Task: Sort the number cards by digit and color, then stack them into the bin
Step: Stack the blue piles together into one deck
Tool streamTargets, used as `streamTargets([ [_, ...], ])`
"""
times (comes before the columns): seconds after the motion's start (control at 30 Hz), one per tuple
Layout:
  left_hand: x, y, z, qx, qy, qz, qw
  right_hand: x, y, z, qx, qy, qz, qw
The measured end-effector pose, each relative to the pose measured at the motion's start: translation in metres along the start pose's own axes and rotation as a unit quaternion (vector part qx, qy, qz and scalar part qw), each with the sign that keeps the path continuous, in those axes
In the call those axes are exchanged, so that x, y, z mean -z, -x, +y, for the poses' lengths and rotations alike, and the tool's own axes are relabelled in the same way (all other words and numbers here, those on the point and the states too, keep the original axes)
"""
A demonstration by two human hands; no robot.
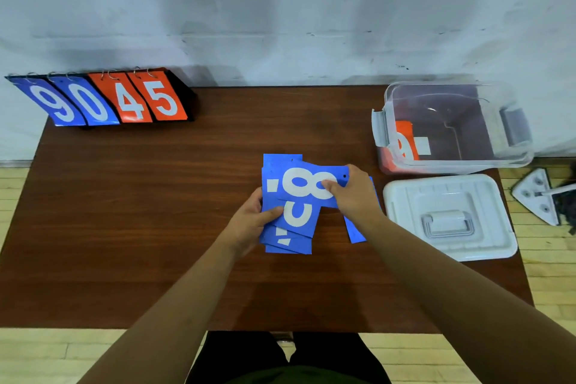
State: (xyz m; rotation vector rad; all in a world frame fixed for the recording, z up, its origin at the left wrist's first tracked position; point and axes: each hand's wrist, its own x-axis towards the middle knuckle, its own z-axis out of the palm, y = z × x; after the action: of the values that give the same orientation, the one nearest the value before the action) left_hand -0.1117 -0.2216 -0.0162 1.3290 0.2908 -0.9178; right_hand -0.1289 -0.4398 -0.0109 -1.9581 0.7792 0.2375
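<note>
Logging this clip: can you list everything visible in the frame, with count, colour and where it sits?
Table: one, dark brown wood, fills the middle of the view.
Flip scoreboard: one, black stand, far left corner; shows blue 9 and 0, orange 4 and 5.
Blue number cards: several, count unclear, fanned at table centre in both hands; an 8 lies on top.
Bin: one, clear plastic, far right, open.
Orange cards: at least one, inside the bin at its left end.
Lid: one, white, on the table in front of the bin.
Mop head: one, white, on the floor at right.
Left hand: grips the cards' left edge.
Right hand: thumb on the 8 card.
</note>
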Motion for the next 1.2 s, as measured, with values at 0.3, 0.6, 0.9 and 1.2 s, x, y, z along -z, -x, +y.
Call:
streamTargets([
  [0.3, 0.007, -0.008, 0.004, -0.004, -0.004, 0.044, 0.999, 0.036, -0.001, -0.021, 0.080, 0.067, -0.181, 0.978],
  [0.6, -0.009, -0.013, 0.000, 0.013, -0.070, -0.022, 0.997, -0.005, 0.017, 0.001, 0.107, 0.038, 0.027, 0.993],
  [0.9, 0.009, -0.030, -0.018, 0.016, -0.089, 0.101, 0.991, 0.007, -0.002, 0.086, -0.009, 0.417, 0.045, 0.908],
  [1.2, 0.022, -0.032, -0.028, 0.028, -0.073, 0.124, 0.989, -0.039, 0.006, 0.088, 0.082, 0.435, 0.000, 0.897],
])
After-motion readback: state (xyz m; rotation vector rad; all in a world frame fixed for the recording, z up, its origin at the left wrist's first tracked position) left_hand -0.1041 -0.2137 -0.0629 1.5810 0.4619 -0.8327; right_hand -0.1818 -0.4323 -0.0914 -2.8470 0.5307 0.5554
